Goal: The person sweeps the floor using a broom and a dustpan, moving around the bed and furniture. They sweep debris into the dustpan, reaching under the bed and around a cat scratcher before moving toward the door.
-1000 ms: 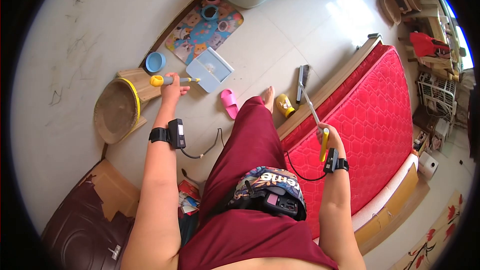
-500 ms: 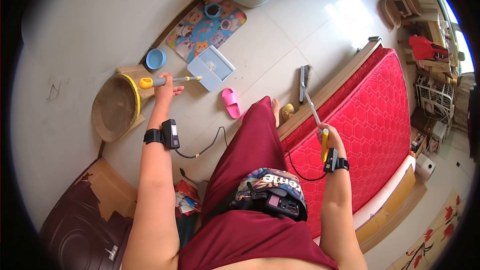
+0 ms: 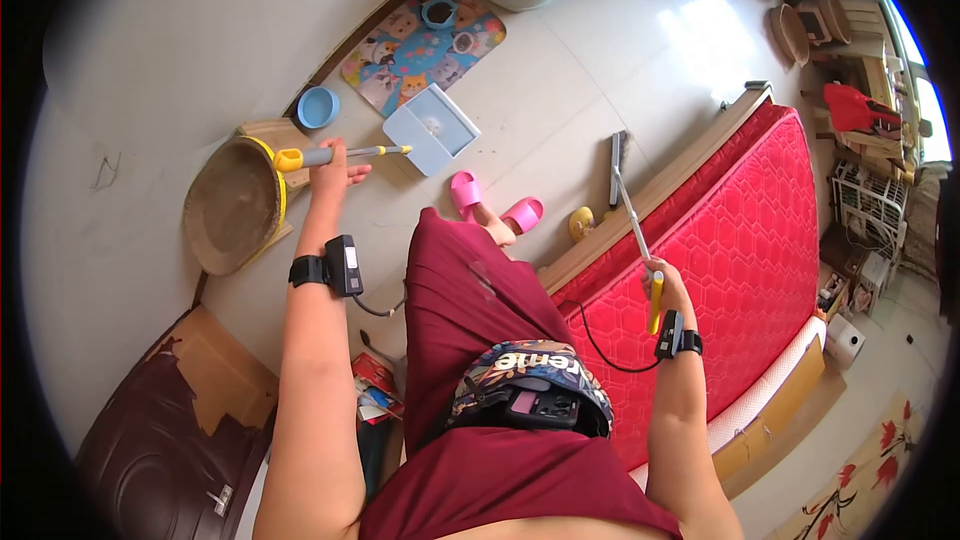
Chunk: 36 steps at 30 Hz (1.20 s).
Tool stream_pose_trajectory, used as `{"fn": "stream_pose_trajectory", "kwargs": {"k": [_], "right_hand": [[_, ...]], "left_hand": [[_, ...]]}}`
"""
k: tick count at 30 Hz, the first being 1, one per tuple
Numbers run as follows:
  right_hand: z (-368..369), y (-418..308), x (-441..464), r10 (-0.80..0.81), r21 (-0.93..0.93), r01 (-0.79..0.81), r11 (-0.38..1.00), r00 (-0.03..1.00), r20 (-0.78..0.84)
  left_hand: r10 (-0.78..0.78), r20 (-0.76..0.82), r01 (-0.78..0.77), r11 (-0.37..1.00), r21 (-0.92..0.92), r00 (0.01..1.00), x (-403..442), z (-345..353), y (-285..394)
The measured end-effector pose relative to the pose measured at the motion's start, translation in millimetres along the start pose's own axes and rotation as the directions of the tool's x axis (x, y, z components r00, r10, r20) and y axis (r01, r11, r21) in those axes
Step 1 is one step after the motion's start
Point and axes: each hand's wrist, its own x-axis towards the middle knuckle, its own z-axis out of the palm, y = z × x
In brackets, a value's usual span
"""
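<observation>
The glossy, pale-tiled floor [image 3: 570, 70] looks, as a judgement, only partly dealt with; its widest open stretch runs toward 1 o'clock. The bright red quilted mattress [image 3: 710, 240] fills 3 o'clock, and the long wooden bed frame [image 3: 665, 185] beside it makes a hard edge on that side. The colourful cartoon-patterned mat [image 3: 428, 62] bounds the room toward 11 o'clock. The long broom [image 3: 633, 210], with a grey pole, yellow grip and dark bristles, has its head at 2 o'clock near the frame, leaving little room there. The light-blue plastic dustpan [image 3: 412, 143] with a grey-and-yellow handle lies at 11 o'clock, close against the mat's edge; whether they overlap is hard to tell. Of the hands, the right hand [image 3: 672, 287] is closed around the broom's upper end, while the left hand [image 3: 332, 175], at 10 o'clock, grips the dustpan's handle with some fingers extended. Pink plastic slippers [image 3: 465, 195] near 12 o'clock narrow the floor between dustpan and broom head. A pale clump of debris [image 3: 435, 126] sits in the dustpan, so some gathering seems done; tiny dark specks [image 3: 490, 152] on the tiles at 12 o'clock appear not yet gathered.
</observation>
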Motion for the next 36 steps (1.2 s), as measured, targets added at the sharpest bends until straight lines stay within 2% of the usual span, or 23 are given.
{"fn": "stream_pose_trajectory", "kwargs": {"k": [2,6,10,14,15,18,24,25,28,31,34,35,36], "right_hand": [[12.3,8.6,-9.7,-0.009,0.053,0.008,0.999,1.000,0.010],[32.1,43.9,-21.8,0.063,0.273,-0.050,0.961,0.997,-0.036],[48.9,67.5,-25.7,0.259,0.473,-0.237,0.849,0.966,0.020],[65.5,90.5,-41.6,0.247,0.467,-0.224,0.856,0.969,0.011],[67.4,96.3,-46.6,0.220,0.440,-0.183,0.879,0.975,-0.033],[63.1,115.8,-50.5,0.287,0.522,-0.213,0.826,0.956,-0.064],[84.6,128.5,-69.4,0.116,0.313,-0.080,0.946,0.988,-0.098],[90.5,130.9,-70.8,0.092,0.344,-0.045,0.938,0.989,-0.120],[89.1,141.5,-65.9,0.051,0.281,-0.034,0.959,0.997,-0.052],[94.6,154.1,-65.3,-0.014,0.158,0.024,0.987,0.998,-0.066],[99.2,190.3,-34.3,-0.174,-0.115,0.161,0.980,0.977,-0.119],[112.0,185.9,-45.7,-0.138,-0.093,0.128,0.987,0.986,-0.099],[113.7,200.1,-36.1,-0.166,-0.100,0.159,0.982,0.983,-0.071]], "left_hand": [[-0.004,-0.008,0.004,1.000,-0.002,1.000,2.6,-6.6,2.5],[-0.012,0.011,0.012,1.000,0.020,1.000,11.2,-14.0,11.6],[0.002,0.080,-0.007,0.998,0.062,0.997,21.1,-7.1,14.9],[0.007,0.144,-0.025,0.992,0.122,0.990,26.9,2.5,23.4],[0.002,0.161,-0.026,0.989,0.143,0.987,29.8,2.8,25.2],[-0.004,0.189,-0.028,0.986,0.167,0.982,31.8,0.9,28.3],[0.004,0.175,-0.023,0.994,0.106,0.984,25.9,-16.4,27.2],[0.001,0.178,-0.018,0.995,0.093,0.984,23.6,-20.0,25.7],[0.006,0.190,-0.020,0.997,0.075,0.982,14.9,-25.0,18.5],[0.007,0.224,-0.027,0.996,0.087,0.974,2.1,-24.1,10.9],[0.087,0.280,-0.111,0.991,0.072,0.956,-6.3,-25.6,-7.4],[0.074,0.292,-0.102,0.991,0.081,0.954,-9.9,-26.4,-10.3],[0.075,0.296,-0.101,0.992,0.075,0.952,-14.0,-27.9,-13.1]]}}
